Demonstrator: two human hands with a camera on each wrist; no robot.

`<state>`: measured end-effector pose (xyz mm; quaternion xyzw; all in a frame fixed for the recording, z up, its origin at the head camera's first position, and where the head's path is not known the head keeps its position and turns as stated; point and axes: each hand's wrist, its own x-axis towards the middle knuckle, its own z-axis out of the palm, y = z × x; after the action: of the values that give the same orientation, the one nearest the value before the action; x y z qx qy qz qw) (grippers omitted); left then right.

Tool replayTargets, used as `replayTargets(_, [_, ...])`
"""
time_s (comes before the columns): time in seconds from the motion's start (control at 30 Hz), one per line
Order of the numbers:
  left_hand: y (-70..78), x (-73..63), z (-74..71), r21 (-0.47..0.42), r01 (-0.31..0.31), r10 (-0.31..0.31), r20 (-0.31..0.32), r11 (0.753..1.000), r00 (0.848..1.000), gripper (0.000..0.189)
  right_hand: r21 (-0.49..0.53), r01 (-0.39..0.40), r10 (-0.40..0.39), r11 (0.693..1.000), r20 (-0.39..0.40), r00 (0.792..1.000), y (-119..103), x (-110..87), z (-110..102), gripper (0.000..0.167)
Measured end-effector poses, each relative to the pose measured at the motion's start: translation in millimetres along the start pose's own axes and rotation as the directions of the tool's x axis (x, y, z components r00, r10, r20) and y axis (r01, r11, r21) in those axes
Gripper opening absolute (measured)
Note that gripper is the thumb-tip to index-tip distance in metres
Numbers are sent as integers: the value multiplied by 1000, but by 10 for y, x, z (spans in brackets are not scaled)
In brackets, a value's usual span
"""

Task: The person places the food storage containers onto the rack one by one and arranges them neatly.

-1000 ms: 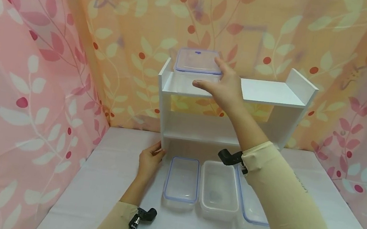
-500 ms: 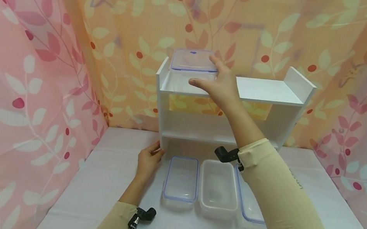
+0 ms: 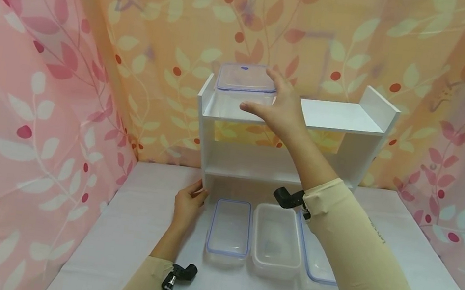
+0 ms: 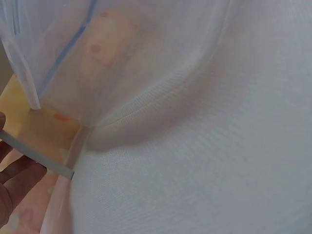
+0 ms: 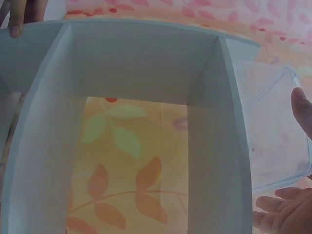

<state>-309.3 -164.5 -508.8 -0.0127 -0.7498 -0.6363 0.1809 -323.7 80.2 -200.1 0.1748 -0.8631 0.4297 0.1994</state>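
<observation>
While your left hand (image 3: 188, 206) braces low, your right hand (image 3: 284, 103) is up at the clear rectangular plastic box with a blue-rimmed lid (image 3: 234, 98). Box sits upright at the left end of the top board of the white flat-panelled shelf unit (image 3: 343, 117), just beside its left side panel (image 5: 141, 58).

Right fingers: spread wide around the box's front right corner. Thumb out at the front face, index by the lid's right edge. Can't tell how firmly they touch.

Left fingers: narrow, pinching the left side panel's front edge near its bottom corner.

Shelf unit stands upright toward the back edge of the white cloth-covered tabletop (image 3: 121, 238). In front of it you've got three more boxes side by side: a clear blue-rimmed box (image 3: 230, 229) at left, a frosted clear plastic box (image 3: 278, 238) in the middle, and a second clear blue-rimmed box (image 3: 322, 261) at right, partly hidden by your beige right sleeve (image 3: 360, 252).
</observation>
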Motion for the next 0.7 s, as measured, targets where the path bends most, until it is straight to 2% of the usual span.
replayTargets(0.23, [-27, 35, -7, -4, 4, -4, -5, 1000, 1000, 42, -22, 75, -76, 997, -23, 997, -21, -86, -26, 100])
replayTargets(0.47, [-43, 30, -10, 9, 10, -10, 3, 1000, 1000, 45, -19, 143, -144, 990, -60, 988, 5, -255, -73, 95])
replayTargets(0.7, [-26, 23, -3, 12, 6, -6, 0, 1000, 1000, 42, -41, 266, -269, 963, -126, 955, 70, -498, -176, 91])
